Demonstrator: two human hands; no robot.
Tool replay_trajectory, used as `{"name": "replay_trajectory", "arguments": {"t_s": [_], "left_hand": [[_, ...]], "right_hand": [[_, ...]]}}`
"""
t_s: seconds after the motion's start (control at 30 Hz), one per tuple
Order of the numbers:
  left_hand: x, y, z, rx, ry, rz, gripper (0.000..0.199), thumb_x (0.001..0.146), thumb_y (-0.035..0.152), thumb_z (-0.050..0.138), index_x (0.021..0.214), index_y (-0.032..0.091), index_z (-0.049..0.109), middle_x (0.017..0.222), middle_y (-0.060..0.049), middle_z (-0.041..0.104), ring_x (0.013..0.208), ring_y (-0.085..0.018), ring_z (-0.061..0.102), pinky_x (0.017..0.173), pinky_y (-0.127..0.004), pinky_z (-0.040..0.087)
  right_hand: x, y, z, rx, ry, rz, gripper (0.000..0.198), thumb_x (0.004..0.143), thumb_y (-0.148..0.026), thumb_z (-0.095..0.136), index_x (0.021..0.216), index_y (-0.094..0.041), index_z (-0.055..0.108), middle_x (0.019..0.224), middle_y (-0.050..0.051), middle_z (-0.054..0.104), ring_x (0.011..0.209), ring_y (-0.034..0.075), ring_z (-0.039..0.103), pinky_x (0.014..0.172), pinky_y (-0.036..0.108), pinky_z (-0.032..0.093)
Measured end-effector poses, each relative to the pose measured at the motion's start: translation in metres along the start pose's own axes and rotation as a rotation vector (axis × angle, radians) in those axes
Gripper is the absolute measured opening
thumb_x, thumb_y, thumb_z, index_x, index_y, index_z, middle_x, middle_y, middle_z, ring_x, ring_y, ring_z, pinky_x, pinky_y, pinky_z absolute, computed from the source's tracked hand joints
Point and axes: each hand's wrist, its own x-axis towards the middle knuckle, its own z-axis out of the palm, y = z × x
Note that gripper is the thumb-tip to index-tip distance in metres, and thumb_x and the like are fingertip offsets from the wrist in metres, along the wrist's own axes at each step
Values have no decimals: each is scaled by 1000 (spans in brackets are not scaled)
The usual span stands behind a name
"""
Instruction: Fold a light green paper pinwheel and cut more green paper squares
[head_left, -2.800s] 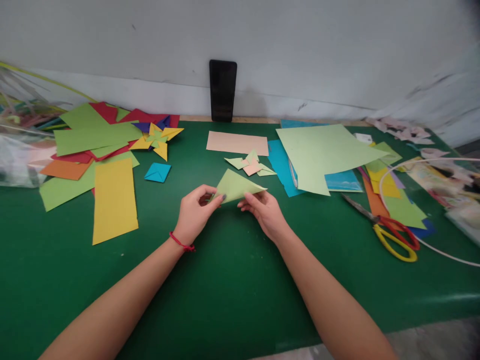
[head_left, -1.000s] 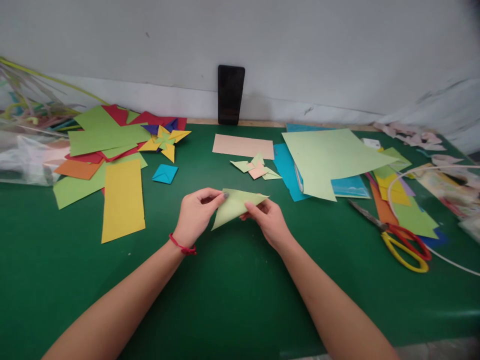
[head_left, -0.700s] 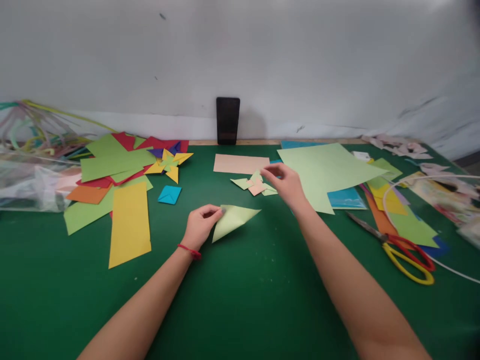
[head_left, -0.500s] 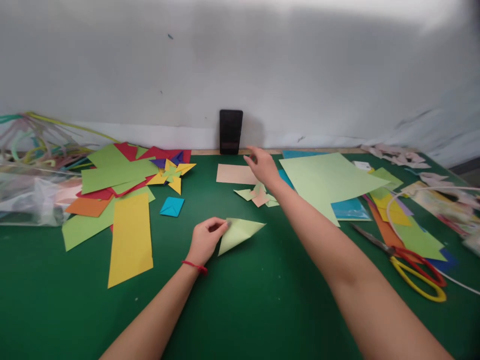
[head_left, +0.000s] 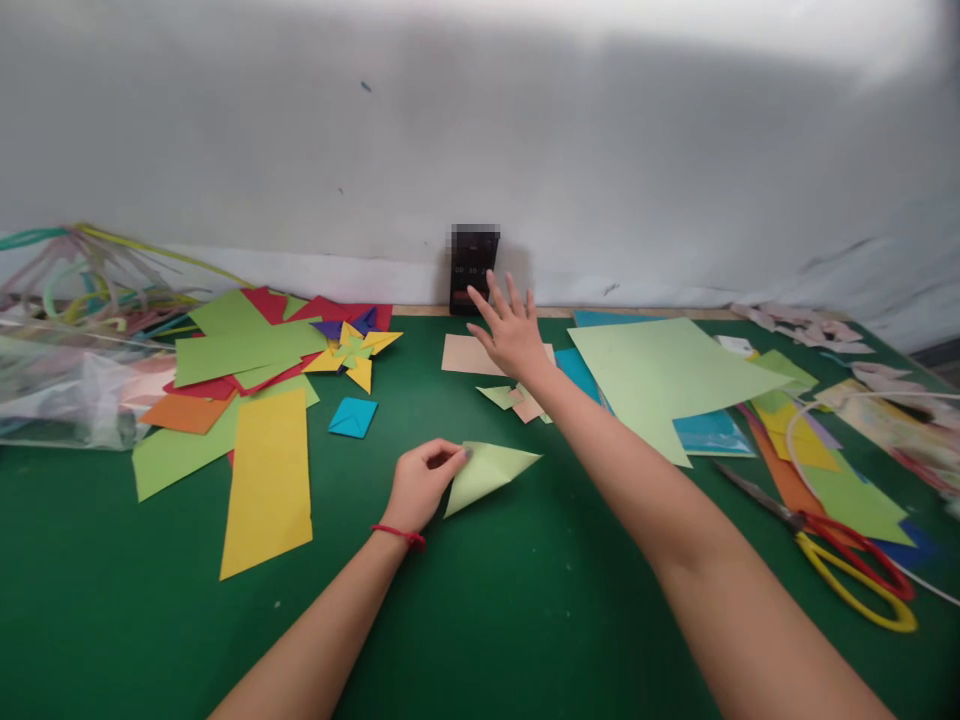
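My left hand [head_left: 426, 482] pinches the left corner of a folded light green paper [head_left: 491, 474], a triangle-like piece just above the table. A red cord circles that wrist. My right hand [head_left: 511, 328] reaches far forward with fingers spread and holds nothing. Its fingertips overlap the lower part of a dark phone [head_left: 473, 270], which leans upright on the wall with digits on its lit screen; whether they touch cannot be told. Below this hand lie a pink paper rectangle [head_left: 471, 355] and a green-and-pink folded paper piece [head_left: 529, 405], both partly hidden by the hand and forearm.
Left on the green table [head_left: 480, 630] are coloured sheets, a yellow paper strip [head_left: 268, 480], a yellow-and-purple folded star [head_left: 352, 350] and a blue folded square [head_left: 352, 417]. To the right lie a large light green sheet [head_left: 667, 370] and scissors [head_left: 832, 550] with red and yellow handles.
My right hand has stretched forward to the phone and its fingers have spread. The phone's screen now shows digits. My left hand keeps its pinch on the green paper.
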Motion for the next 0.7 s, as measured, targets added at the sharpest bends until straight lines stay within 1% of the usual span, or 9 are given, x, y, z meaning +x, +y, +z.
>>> {"name": "replay_trajectory", "arguments": {"t_s": [0.1, 0.17, 0.23, 0.3, 0.4, 0.5, 0.57, 0.63, 0.7], "left_hand": [[1, -2, 0, 6, 18, 24, 26, 70, 42, 60, 70, 17, 66, 68, -2, 65, 63, -15, 56, 58, -25, 43], [1, -3, 0, -12, 39, 31, 28, 69, 43, 61, 71, 16, 66, 70, -2, 65, 64, -15, 57, 59, -24, 43], [1, -4, 1, -23, 49, 34, 28, 68, 43, 62, 70, 15, 66, 70, -3, 65, 65, -15, 57, 59, -24, 43], [0, -5, 1, -34, 47, 35, 29, 67, 43, 62, 71, 14, 66, 70, -3, 66, 65, -14, 57, 59, -23, 43], [-1, -6, 2, -48, 48, 40, 30, 67, 43, 63, 72, 14, 66, 72, -3, 66, 66, -14, 57, 60, -23, 43], [-2, -6, 3, -54, 53, 45, 30, 67, 43, 63, 72, 14, 66, 73, -4, 66, 67, -14, 57, 61, -23, 44], [-2, -6, 3, -54, 52, 46, 30, 66, 43, 63, 72, 14, 66, 73, -4, 67, 67, -14, 58, 60, -23, 44], [-2, -5, 4, -53, 46, 48, 30, 66, 44, 63, 72, 14, 67, 73, -4, 67, 66, -14, 58, 60, -24, 44], [-3, -4, 4, -54, 38, 45, 31, 65, 45, 64, 72, 14, 67, 72, -4, 67, 66, -14, 58, 60, -24, 45]], "right_hand": [[-43, -12, -32, 147, 5, 67, 44, 91, -37, 30, 132, -22, 38, 145, 7, 23, 134, 26, 13, 105, 49, 15], [-76, -21, -52, 319, 79, 144, 40, 91, -35, 30, 126, -21, 43, 140, 8, 33, 131, 23, 23, 103, 45, 23], [-109, -33, -67, 529, 179, 317, 36, 91, -36, 32, 120, -20, 47, 130, 10, 45, 123, 22, 37, 98, 42, 32], [-140, -48, -76, 725, 229, 533, 34, 90, -37, 33, 112, -18, 51, 115, 11, 55, 107, 20, 50, 87, 37, 42], [-173, -71, -80, 866, 174, 775, 33, 86, -44, 40, 100, -17, 54, 97, 9, 61, 86, 19, 58, 72, 31, 46], [-185, -85, -75, 1051, 24, 859, 34, 81, -48, 46, 93, -17, 56, 79, 4, 63, 62, 14, 57, 54, 24, 44], [-183, -90, -68, 1215, -58, 875, 35, 78, -49, 50, 90, -17, 55, 66, 1, 60, 48, 11, 52, 41, 21, 37], [-178, -92, -61, 1327, -108, 887, 36, 75, -49, 54, 87, -15, 55, 54, -2, 56, 38, 9, 45, 34, 20, 31], [-174, -92, -55, 1359, -144, 902, 35, 71, -48, 60, 81, -14, 56, 47, -4, 53, 32, 7, 40, 32, 19, 30]]}}
